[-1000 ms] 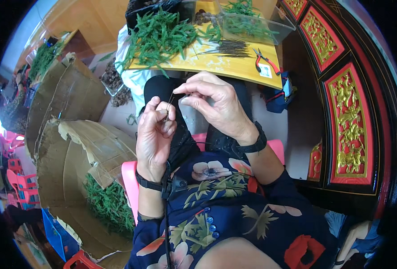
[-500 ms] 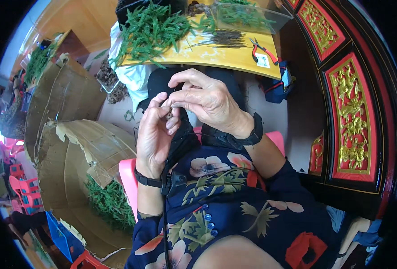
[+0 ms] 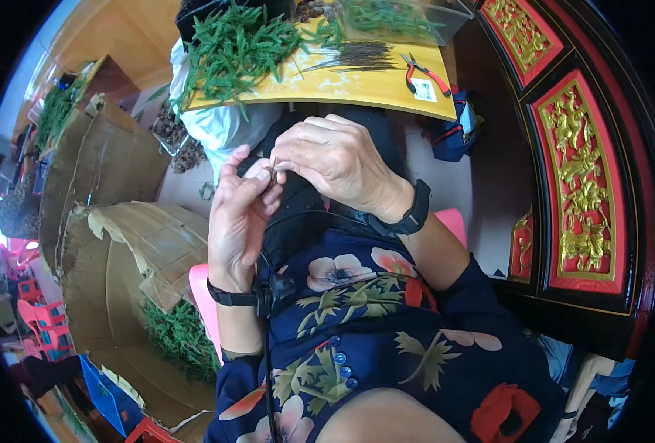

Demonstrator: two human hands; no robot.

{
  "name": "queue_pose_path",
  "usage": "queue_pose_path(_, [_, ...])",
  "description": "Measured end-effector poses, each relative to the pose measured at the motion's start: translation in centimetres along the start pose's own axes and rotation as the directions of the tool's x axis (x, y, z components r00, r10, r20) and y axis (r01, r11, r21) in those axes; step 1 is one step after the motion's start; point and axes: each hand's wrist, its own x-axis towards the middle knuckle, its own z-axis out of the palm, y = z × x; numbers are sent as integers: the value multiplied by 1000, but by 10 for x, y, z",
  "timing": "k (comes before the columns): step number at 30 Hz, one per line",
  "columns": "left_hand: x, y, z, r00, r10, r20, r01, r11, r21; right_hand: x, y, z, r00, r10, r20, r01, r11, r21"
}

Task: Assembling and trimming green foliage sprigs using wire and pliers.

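Observation:
My left hand (image 3: 239, 218) and my right hand (image 3: 335, 162) meet over my lap, fingertips pinched together on a small brownish stem piece (image 3: 271, 173). Only its tip shows between the fingers; the rest is hidden. Both wrists carry black bands. Ahead lies a yellow table (image 3: 357, 85) with a heap of green sprigs (image 3: 239, 48), a bundle of thin dark wires (image 3: 353, 55) and red-handled pliers (image 3: 423, 72).
An open cardboard box (image 3: 131, 251) at my left holds more green sprigs (image 3: 176, 336). A second cardboard box (image 3: 94, 159) stands behind it. A red and gold carved panel (image 3: 586, 177) runs along my right. A clear plastic bin (image 3: 408, 18) sits on the table's far side.
Both hands have stayed pinched together on the stem piece, shifting slightly; the right hand's fingers have turned over the left fingertips.

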Motion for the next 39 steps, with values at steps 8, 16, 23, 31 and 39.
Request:
queue_pose_path(8, [8,-26,2,879,462,116,-414,620,666,-15,-6,14,920,384,82,-386,922,13])
queue_pose_path(16, [8,-16,5,894,425,142,-411,653,636,-1,6,-9,917,387,94,-399,891,217])
queue_pose_path(23, [6,-2,5,983,129,129,-159,952,260,3,7,-15,988,109,109,-125,980,154])
queue_pose_path(31, [4,-2,1,988,-14,153,-7,991,135,5,8,-20,986,-55,156,37,992,119])
queue_pose_path(39, [3,-25,14,729,601,328,-547,224,807,-8,-7,4,910,392,135,-413,886,211])
